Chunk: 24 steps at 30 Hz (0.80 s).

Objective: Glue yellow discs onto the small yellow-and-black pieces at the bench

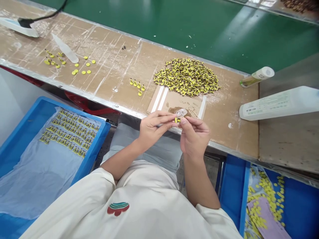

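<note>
My left hand and my right hand meet at the bench's front edge, both closed in a pinch. Between their fingertips is a small yellow-and-dark figure with a round yellow base on its left side. Just beyond the fingertips, a clear round dish rests on a cardboard sheet with white tape strips and a brown stain. Behind the sheet lies a big heap of small yellow-and-dark figures. Several figures on yellow bases stand to the left of it.
Farther left on the bench are loose yellow discs, a white pointed bottle and a corded device. Two bottles, one large and one small, are at right. Blue trays flank me, one with rows of figures.
</note>
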{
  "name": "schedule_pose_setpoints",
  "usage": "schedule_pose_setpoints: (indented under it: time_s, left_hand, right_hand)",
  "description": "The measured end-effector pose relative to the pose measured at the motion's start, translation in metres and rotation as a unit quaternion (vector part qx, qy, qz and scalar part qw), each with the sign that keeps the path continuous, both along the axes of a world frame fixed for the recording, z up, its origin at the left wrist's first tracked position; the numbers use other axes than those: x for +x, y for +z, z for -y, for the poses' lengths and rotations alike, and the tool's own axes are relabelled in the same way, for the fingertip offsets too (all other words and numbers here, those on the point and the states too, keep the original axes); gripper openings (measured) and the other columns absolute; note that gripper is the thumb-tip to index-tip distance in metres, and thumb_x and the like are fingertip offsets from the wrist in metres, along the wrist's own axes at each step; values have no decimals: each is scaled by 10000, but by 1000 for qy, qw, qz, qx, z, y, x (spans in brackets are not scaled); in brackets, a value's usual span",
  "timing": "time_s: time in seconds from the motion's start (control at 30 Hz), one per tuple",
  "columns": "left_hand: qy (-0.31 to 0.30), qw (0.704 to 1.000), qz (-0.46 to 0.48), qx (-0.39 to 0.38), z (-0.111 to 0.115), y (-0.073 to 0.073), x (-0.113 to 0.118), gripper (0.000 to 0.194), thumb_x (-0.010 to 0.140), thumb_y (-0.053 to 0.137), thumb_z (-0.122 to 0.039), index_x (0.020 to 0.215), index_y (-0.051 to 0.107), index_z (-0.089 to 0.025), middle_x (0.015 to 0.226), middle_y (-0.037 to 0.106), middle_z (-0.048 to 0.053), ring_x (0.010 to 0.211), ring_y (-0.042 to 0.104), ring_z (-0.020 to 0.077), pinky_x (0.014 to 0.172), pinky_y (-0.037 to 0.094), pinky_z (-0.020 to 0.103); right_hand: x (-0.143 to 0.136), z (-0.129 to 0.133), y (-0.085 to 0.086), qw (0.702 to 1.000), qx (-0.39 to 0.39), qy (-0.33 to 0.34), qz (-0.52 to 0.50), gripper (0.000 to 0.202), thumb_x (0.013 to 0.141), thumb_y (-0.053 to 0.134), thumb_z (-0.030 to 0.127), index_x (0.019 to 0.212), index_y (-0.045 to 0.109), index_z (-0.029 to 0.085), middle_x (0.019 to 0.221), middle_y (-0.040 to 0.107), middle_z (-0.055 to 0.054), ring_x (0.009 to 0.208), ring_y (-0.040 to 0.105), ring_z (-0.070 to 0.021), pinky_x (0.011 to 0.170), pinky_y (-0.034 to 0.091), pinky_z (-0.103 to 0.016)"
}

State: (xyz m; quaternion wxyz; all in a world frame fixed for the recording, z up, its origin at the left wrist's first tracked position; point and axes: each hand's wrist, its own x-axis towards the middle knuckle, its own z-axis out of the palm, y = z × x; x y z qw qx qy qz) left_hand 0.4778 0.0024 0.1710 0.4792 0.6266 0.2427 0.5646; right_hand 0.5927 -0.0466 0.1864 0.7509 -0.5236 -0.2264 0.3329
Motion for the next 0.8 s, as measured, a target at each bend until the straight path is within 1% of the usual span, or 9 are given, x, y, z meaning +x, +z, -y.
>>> schedule_pose_setpoints:
  time_s: [0.13,0.27,0.43,0.63,0.8]
  left_hand:
    - [32,999,6,21,-3,3,-9,361,722,749,-107,1035,743,-288,906,738,25,802,684,121,736,555,239]
    - [44,998,3,41,-5,1,-17,358,715,755,-108,1022,748,-293,859,745,14,731,678,108,688,550,229]
    - [55,998,7,44,-6,-2,-23,359,705,764,-106,1006,751,-301,870,752,11,737,685,114,698,555,239]
    - [65,996,3,62,-5,5,-30,369,706,764,-107,1015,747,-308,850,751,2,721,684,104,679,553,220]
    - [90,994,-6,60,-3,10,-47,375,700,769,-106,1017,748,-306,853,745,6,725,679,102,681,550,218]
  right_hand:
    - [-7,-5,2,1000,-4,28,-8,199,607,850,236,757,723,202,656,705,24,551,638,-85,587,556,-210]
    - [-12,-9,4,998,-5,55,-21,199,591,855,244,739,726,216,625,696,31,520,631,-93,568,562,-222]
    - [-18,-10,6,997,-3,73,-27,193,578,860,229,721,729,220,606,691,30,507,630,-95,554,561,-214]
    - [-25,-13,10,995,5,90,-49,202,571,867,242,715,729,214,601,694,19,491,629,-88,534,550,-185]
    - [-39,-20,10,990,10,124,-71,210,555,874,242,695,722,204,612,701,10,495,637,-94,528,551,-183]
